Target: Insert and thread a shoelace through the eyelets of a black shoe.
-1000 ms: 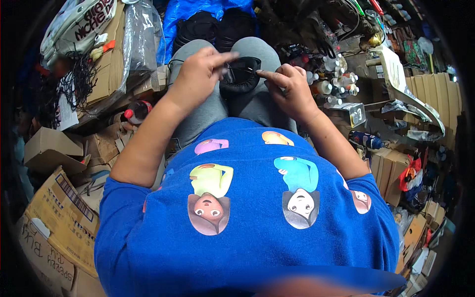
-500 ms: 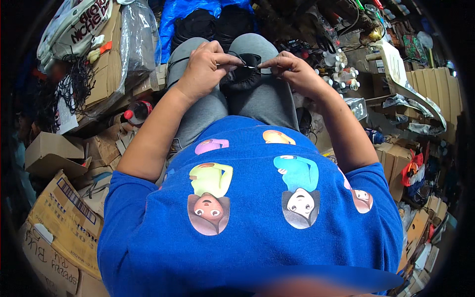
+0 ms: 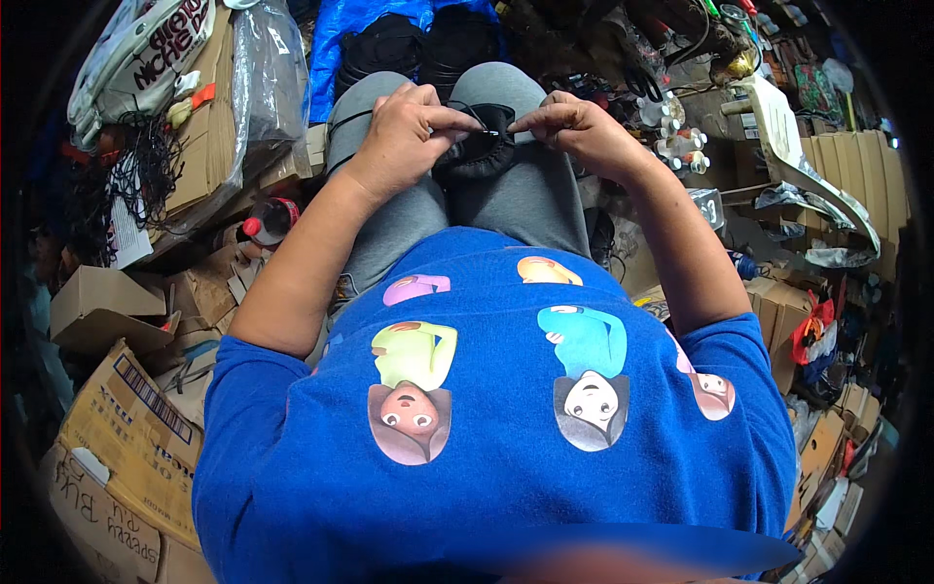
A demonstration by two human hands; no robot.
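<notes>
A black fabric piece with a gathered edge (image 3: 482,158) rests on my grey-trousered thighs. My left hand (image 3: 404,131) is closed in a pinch at its far left side, on a thin black cord (image 3: 469,105) that loops up beside the fingers. From the other side my right hand (image 3: 574,131) pinches close to the fabric's right edge; what lies between those fingertips is too small to name. In the gap between both hands, over the dark fabric, shows a tiny shiny piece (image 3: 493,132). The fingertips of the two hands are a short way apart.
Beyond my knees, stacked black fabric items (image 3: 381,49) lie on blue plastic sheeting (image 3: 326,58). Cardboard and a clear plastic bag (image 3: 268,73) stand left, near a red-capped bottle (image 3: 272,222). Right are small bottles (image 3: 681,146) and a worn white chair (image 3: 778,136). Cardboard boxes (image 3: 107,310) crowd the left.
Both hands keep nearly the same pinching pose. The right fingertips have shifted very slightly, and the shiny piece between the hands looks shorter than before.
</notes>
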